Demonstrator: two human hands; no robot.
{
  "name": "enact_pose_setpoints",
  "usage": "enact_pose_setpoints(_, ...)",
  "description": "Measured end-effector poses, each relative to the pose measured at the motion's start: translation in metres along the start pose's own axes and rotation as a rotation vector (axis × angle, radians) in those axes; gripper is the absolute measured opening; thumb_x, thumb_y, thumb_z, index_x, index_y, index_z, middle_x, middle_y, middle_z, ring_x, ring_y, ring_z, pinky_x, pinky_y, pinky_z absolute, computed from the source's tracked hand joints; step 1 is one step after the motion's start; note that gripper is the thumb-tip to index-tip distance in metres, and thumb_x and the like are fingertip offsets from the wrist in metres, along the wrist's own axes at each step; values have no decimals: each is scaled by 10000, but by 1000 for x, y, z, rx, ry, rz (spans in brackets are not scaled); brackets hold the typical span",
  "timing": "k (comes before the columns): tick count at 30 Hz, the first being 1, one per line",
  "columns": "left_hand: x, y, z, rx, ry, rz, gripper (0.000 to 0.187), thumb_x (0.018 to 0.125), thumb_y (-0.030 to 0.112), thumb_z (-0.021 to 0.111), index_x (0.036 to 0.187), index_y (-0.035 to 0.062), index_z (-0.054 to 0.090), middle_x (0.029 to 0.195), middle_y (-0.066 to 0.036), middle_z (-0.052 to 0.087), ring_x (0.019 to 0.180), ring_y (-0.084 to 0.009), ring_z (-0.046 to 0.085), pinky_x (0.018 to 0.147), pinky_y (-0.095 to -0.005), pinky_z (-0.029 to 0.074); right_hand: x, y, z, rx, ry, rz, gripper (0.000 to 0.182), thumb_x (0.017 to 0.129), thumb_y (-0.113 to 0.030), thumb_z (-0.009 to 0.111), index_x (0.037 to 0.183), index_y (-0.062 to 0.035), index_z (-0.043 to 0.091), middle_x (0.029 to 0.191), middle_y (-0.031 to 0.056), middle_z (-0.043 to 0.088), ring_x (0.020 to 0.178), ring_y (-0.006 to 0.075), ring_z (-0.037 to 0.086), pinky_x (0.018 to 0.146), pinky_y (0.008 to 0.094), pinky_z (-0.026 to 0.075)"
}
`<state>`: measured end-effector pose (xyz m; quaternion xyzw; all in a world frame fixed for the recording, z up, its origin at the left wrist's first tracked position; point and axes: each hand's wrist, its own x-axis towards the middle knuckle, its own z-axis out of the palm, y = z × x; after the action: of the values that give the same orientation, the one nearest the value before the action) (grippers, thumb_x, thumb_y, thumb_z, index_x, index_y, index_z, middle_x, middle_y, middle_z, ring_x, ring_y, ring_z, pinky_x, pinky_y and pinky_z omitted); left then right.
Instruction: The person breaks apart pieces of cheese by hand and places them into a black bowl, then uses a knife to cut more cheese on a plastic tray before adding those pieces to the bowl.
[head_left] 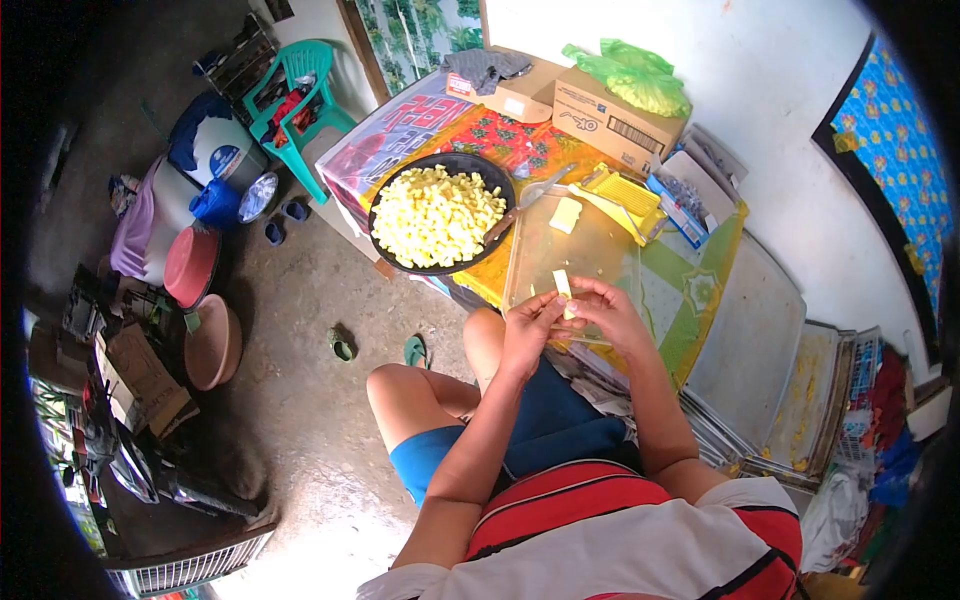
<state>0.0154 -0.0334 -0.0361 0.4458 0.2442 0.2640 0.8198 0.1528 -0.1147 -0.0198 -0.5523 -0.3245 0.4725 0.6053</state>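
Observation:
My left hand (528, 328) and my right hand (614, 314) meet over the near end of a translucent cutting board (600, 262). Their fingers are closed on a pale yellow dough strip (562, 284), which stands up between the fingertips. Its lower part is partly hidden by the fingers. Farther up the board lies a flat pale yellow dough slab (565, 215). A knife with a brown handle (502, 226) rests between the board and a round black tray (376, 222). Heaped on that tray are many small pale yellow dough pieces (436, 215).
Right of the board lie a yellow ridged plastic tray (622, 198) and a blue-and-white box (682, 208). Cardboard boxes (606, 122) stand against the wall, one topped by a green plastic bag (634, 76). Metal trays (745, 330) lean beside the table. A green chair (303, 110) stands left.

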Motion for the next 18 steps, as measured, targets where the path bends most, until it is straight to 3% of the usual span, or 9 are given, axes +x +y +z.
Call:
enact_pose_setpoints(6, 1, -1, 4, 0, -3, 13, 247, 923, 193, 560, 1032, -24, 604, 894, -94, 658, 751, -192, 675, 618, -248, 540, -1, 2, -5, 33, 33, 2, 437, 814, -96, 669, 1206, 30, 525, 918, 98, 665, 745, 119, 638, 662, 225, 495)
enact_pose_setpoints(12, 1, -2, 3, -8, -2, 9, 234, 924, 186, 556, 1007, -26, 607, 875, -84, 653, 748, -183, 670, 628, -250, 545, -4, -8, -1, 92, 20, 43, 424, 823, -70, 649, 1217, 21, 521, 996, 80, 636, 753, 109, 611, 656, 219, 502)
enact_pose_setpoints(18, 1, 4, 2, -96, -31, 5, 284, 889, 140, 610, 1104, -43, 573, 909, -99, 650, 749, -178, 670, 668, -254, 561, -3, -8, -1, 66, -16, -27, 416, 825, -62, 645, 1211, 25, 517, 966, 120, 659, 781, 155, 646, 693, 246, 524)
